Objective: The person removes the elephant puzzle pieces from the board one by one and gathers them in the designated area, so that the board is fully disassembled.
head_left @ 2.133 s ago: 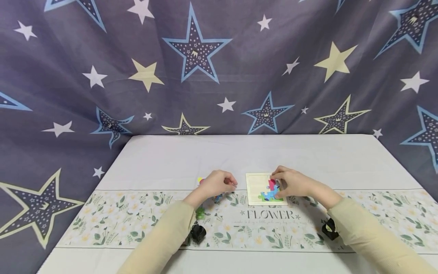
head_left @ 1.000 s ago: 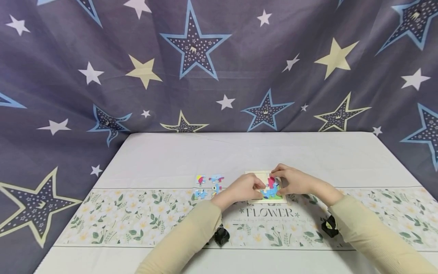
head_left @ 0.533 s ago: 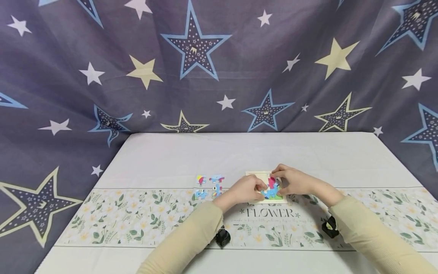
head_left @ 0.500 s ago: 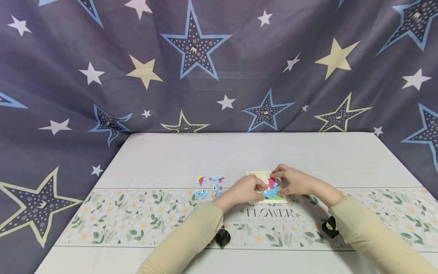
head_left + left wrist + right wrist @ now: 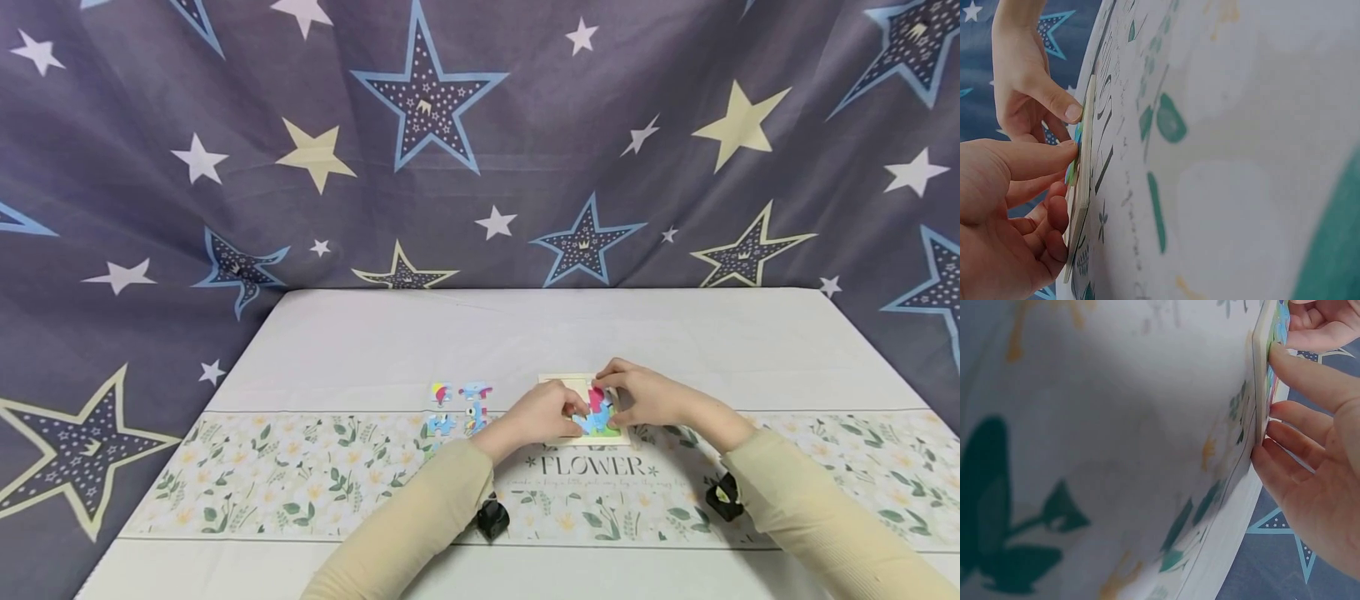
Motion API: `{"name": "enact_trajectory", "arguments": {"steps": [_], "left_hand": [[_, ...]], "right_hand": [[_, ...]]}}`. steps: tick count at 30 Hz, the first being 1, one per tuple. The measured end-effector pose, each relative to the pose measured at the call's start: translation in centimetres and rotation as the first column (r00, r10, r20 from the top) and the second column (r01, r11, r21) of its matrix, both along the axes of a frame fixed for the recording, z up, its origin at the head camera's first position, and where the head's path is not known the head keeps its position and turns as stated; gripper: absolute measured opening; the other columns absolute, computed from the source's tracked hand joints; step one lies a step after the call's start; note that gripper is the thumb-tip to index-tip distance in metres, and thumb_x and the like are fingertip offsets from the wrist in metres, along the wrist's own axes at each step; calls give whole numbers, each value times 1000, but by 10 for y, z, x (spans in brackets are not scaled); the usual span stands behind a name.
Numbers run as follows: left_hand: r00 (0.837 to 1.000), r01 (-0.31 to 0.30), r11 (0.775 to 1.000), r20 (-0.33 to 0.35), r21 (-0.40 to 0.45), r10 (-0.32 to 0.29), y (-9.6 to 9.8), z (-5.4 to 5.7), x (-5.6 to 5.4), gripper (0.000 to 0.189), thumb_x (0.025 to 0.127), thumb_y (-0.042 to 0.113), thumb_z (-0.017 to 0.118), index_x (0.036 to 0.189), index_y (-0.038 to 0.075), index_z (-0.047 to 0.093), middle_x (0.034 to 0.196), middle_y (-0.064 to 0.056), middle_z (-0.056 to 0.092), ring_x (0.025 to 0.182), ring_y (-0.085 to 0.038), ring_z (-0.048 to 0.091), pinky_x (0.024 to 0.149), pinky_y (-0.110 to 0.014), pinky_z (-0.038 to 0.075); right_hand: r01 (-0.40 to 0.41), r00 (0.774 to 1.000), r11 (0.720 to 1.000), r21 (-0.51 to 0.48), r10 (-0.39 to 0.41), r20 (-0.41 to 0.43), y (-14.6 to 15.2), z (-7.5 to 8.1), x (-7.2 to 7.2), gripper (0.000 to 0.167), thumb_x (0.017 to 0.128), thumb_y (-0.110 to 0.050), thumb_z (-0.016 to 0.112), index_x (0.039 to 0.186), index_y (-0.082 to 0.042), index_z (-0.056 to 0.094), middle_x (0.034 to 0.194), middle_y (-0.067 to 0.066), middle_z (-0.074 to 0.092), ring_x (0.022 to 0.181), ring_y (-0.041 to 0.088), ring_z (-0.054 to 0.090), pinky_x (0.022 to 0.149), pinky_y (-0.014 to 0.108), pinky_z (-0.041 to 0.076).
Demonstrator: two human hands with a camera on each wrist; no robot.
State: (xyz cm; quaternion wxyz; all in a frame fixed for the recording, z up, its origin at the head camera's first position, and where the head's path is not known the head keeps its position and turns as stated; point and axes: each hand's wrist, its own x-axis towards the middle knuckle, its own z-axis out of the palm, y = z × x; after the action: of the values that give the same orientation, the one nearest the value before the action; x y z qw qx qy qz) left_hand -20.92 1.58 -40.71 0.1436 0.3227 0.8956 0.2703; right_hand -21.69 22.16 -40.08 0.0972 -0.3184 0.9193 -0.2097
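Observation:
In the head view a shallow square puzzle tray point(image 5: 558, 377) lies right of centre, with red, blue and green jigsaw pieces point(image 5: 597, 408) filling its right and front part. My left hand point(image 5: 546, 412) reaches over the tray's left side and pinches a green-and-blue puzzle piece point(image 5: 1071, 173) down at the tray, its outline mostly covered by fingers. My right hand point(image 5: 651, 397) grips the tray's right side. In the right wrist view its thumb point(image 5: 1282, 357) presses near the front edge, and the other fingertips meet the side edge.
Several loose puzzle pieces point(image 5: 441, 425) lie on the table left of the tray. A flowered runner point(image 5: 300, 479) lettered FLOWER crosses the white tabletop point(image 5: 390, 333). A star-patterned curtain point(image 5: 480, 150) hangs behind. Black wrist cameras point(image 5: 492, 518) sit under both forearms.
My left hand has moved right, from beside the loose pieces onto the tray, uncovering those pieces. Since then its fingers have shifted only slightly. The right hand stays at the tray.

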Motion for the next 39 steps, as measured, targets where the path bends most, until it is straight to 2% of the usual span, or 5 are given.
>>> {"name": "enact_trajectory", "arguments": {"steps": [9,13,21,30,39], "left_hand": [[1000,-1,1000,-10,11,1,-2,1,2,20,80,16,69,100,14,69,88,2,56,72,-5,46,63,-16,39],[1000,2,999,12,44,-3,-3,0,1,20,82,13,66,102,14,66,79,5,57,63,-4,48,58,-17,39],[992,-52,992,124,116,38,-5,-1,3,16,88,12,56,101,16,65,57,4,48,42,-6,36,43,-18,32],[990,-72,989,130,129,55,-10,-2,2,17,91,12,54,101,18,66,76,5,60,53,-6,47,50,-20,41],[990,-91,986,119,138,74,-27,1,1,16,91,14,54,100,21,66,82,7,60,67,-6,53,58,-22,43]], "right_hand": [[2,1000,1000,4,-2,2,0,0,0,57,71,-21,76,118,5,56,115,11,49,96,21,52,83,39,44],[7,1000,1000,6,-7,5,0,0,0,57,72,-22,76,118,4,56,115,10,49,96,20,51,82,38,44],[8,1000,1000,-6,-8,18,0,-1,0,58,71,-22,76,118,5,56,115,11,49,94,19,51,81,37,44],[11,1000,1000,-6,-11,21,-1,-1,1,58,71,-21,76,119,5,55,115,11,49,92,18,50,82,37,43],[30,999,1000,4,-30,18,-2,-1,1,59,71,-22,76,120,4,55,116,11,49,94,19,50,83,39,43]]}}
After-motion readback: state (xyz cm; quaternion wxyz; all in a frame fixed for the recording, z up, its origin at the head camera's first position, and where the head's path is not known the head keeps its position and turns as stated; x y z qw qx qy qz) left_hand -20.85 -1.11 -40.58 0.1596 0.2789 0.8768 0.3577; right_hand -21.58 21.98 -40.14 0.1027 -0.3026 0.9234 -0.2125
